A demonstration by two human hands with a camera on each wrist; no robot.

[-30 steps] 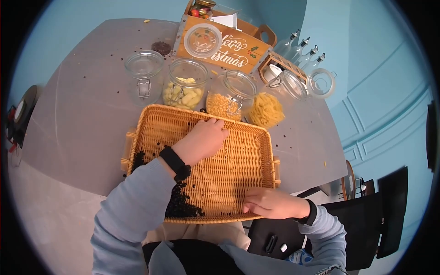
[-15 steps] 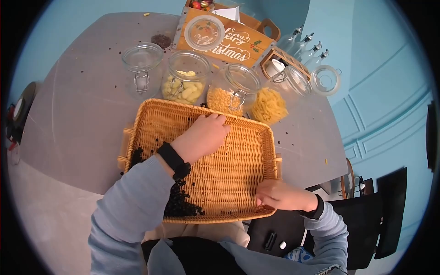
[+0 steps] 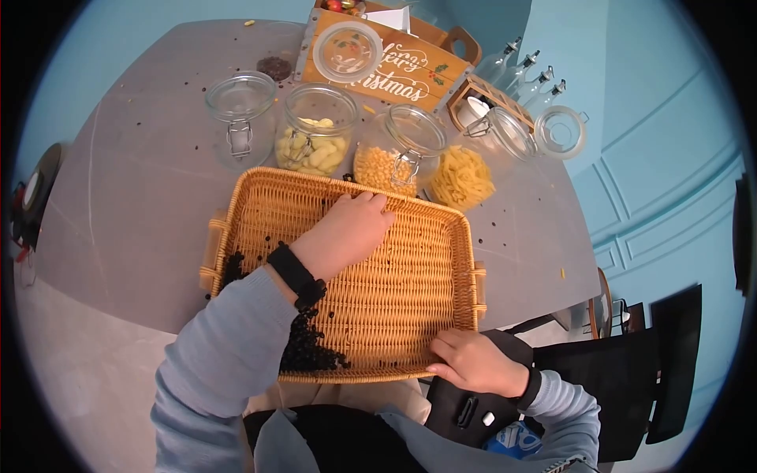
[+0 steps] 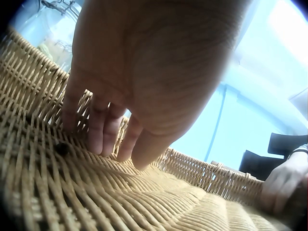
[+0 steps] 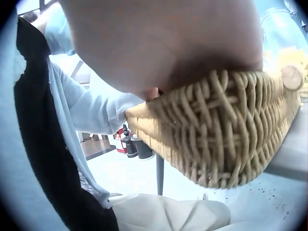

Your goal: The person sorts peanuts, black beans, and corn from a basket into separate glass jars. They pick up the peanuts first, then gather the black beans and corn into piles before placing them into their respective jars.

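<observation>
A wicker basket (image 3: 410,292) with wooden handles extends past the table's near edge. Black beans (image 3: 311,347) are heaped in its near left corner, partly behind the left forearm. My left hand (image 3: 343,229) reaches inside to the far wall. In the left wrist view, its extended fingers (image 4: 96,132) point down at the weave, holding nothing, beside a single dark bean (image 4: 61,148). My right hand (image 3: 477,363) grips the near right corner, thumb along the front rim and fingers over the inside. From the right wrist, the palm covers that woven corner (image 5: 216,130).
Behind the basket stand glass jars: one with no visible filling (image 3: 240,126), one of pale pieces (image 3: 315,146), one of corn kernels (image 3: 386,169), one of pasta (image 3: 461,177). A wooden crate (image 3: 378,67) and stoppered bottles (image 3: 520,79) are farther back. Stray beans dot the table (image 3: 150,197).
My right hand moved right into the near right corner, then turned to grip the rim there. My left hand has stayed at the far wall. The bean heap looks the same.
</observation>
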